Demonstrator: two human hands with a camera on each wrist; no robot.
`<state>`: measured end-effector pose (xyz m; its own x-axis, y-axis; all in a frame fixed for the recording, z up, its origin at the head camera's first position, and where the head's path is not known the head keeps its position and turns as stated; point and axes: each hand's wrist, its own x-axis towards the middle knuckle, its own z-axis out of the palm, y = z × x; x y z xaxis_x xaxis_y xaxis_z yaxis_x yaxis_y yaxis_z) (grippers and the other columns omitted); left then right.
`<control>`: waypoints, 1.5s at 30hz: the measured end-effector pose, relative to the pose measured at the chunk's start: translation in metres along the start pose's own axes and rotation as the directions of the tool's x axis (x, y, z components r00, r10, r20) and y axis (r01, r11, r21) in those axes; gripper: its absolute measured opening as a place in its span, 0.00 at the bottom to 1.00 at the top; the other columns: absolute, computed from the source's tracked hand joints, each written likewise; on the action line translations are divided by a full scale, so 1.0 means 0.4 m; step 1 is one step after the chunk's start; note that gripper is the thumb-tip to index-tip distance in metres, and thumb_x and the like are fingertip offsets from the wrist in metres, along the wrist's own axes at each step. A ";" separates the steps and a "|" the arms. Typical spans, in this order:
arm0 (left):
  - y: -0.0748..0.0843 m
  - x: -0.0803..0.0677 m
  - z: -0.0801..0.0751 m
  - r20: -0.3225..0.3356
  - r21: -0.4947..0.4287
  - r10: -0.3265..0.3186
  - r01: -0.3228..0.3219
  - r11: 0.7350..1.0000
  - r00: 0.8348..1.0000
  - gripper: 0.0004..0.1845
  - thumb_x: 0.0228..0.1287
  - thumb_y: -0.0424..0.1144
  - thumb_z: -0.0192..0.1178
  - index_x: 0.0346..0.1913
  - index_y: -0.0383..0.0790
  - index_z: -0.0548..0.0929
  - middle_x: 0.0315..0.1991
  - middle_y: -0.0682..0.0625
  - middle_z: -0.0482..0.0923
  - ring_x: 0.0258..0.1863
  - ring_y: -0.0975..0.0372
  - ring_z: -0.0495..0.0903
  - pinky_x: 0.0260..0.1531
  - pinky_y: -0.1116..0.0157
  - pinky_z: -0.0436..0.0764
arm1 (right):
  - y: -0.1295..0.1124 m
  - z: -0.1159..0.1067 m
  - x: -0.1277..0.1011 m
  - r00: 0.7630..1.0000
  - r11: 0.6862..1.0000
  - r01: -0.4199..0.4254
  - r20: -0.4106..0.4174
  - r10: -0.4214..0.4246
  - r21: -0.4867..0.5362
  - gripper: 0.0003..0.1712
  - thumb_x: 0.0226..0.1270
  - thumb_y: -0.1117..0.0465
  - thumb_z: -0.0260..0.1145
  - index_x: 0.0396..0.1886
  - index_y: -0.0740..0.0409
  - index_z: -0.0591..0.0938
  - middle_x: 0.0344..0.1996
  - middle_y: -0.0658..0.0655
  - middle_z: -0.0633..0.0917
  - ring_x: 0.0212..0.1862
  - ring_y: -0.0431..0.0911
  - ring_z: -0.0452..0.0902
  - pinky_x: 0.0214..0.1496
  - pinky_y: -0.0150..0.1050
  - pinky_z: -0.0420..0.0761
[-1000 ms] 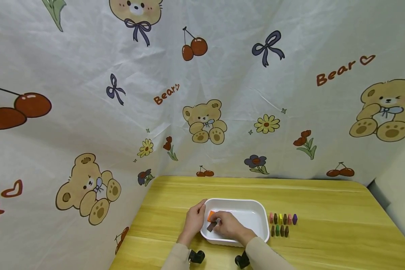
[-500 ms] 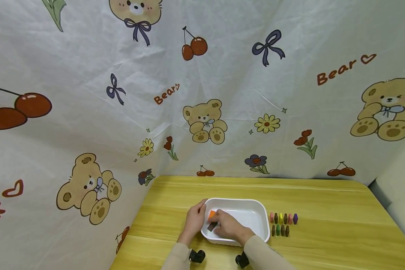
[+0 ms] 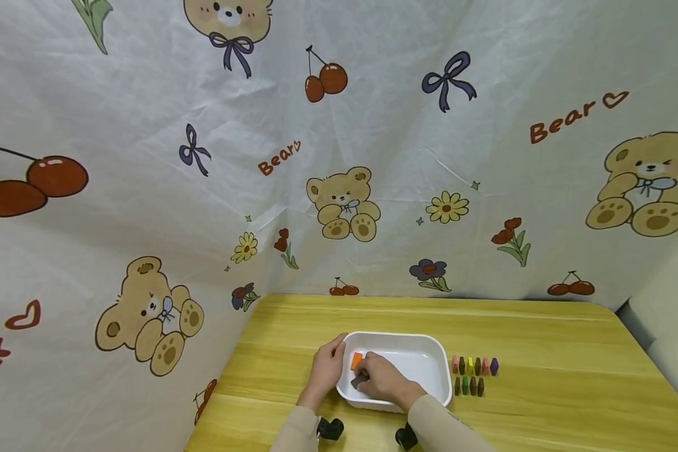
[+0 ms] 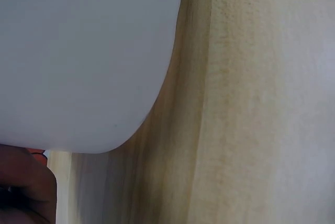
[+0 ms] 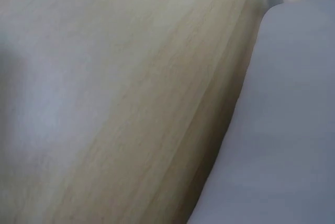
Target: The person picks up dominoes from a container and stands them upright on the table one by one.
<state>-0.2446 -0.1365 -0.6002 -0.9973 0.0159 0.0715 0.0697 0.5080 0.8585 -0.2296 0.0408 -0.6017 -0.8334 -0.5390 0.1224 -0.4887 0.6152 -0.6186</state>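
Observation:
A white rectangular tray [image 3: 420, 364] with rounded corners sits on the table in the head view. My left hand [image 3: 326, 369] grips its left side, thumb at the rim. Inside the tray, my right hand [image 3: 385, 378] pinches a dark brown domino block [image 3: 358, 380] near the left end; the fingers partly cover it. Just behind that block is an orange domino block [image 3: 356, 361], close to the right fingertips. The left wrist view shows the tray's outer wall [image 4: 84, 67] and part of the curled left hand. The right wrist view catches only tray wall and table.
To the right of the tray, several coloured domino blocks stand upright in a back row [image 3: 470, 366] and a front row [image 3: 469, 386]. The wooden table [image 3: 565, 376] meets a patterned cloth [image 3: 395, 251] at the back and left.
The dark brown block has turned and shifted slightly right with my right fingers. More of the orange block shows now. My left hand has stayed on the tray.

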 end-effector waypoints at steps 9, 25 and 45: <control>-0.006 -0.008 0.002 0.006 0.012 0.005 -0.005 1.000 1.000 0.19 0.82 0.41 0.51 0.67 0.42 0.82 0.67 0.42 0.79 0.69 0.46 0.76 0.69 0.46 0.77 | 0.008 0.005 -0.008 1.000 1.000 -0.013 -0.010 0.013 0.007 0.09 0.58 0.61 0.78 0.34 0.55 0.86 0.29 0.45 0.75 0.31 0.34 0.67 0.36 0.32 0.75; 0.002 -0.008 0.004 0.002 0.009 0.013 -0.013 1.000 1.000 0.19 0.82 0.40 0.52 0.67 0.42 0.82 0.66 0.42 0.80 0.69 0.45 0.76 0.68 0.46 0.77 | 0.004 -0.026 -0.028 0.997 0.998 -0.033 -0.072 0.037 0.055 0.09 0.66 0.63 0.73 0.45 0.57 0.87 0.33 0.47 0.78 0.35 0.35 0.70 0.38 0.34 0.77; 0.037 -0.019 -0.010 -0.011 -0.007 0.006 -0.006 1.000 1.000 0.18 0.81 0.38 0.52 0.66 0.39 0.82 0.65 0.39 0.80 0.68 0.43 0.77 0.67 0.44 0.77 | -0.026 -0.103 -0.091 0.998 0.995 -0.017 -0.064 0.023 0.097 0.05 0.72 0.65 0.68 0.44 0.56 0.84 0.38 0.47 0.85 0.44 0.41 0.80 0.47 0.42 0.84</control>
<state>-0.2360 -0.1326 -0.5858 -0.9966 0.0097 0.0823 0.0761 0.5018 0.8616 -0.2049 0.0778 -0.5676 -0.8591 -0.4870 0.1573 -0.4475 0.5657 -0.6927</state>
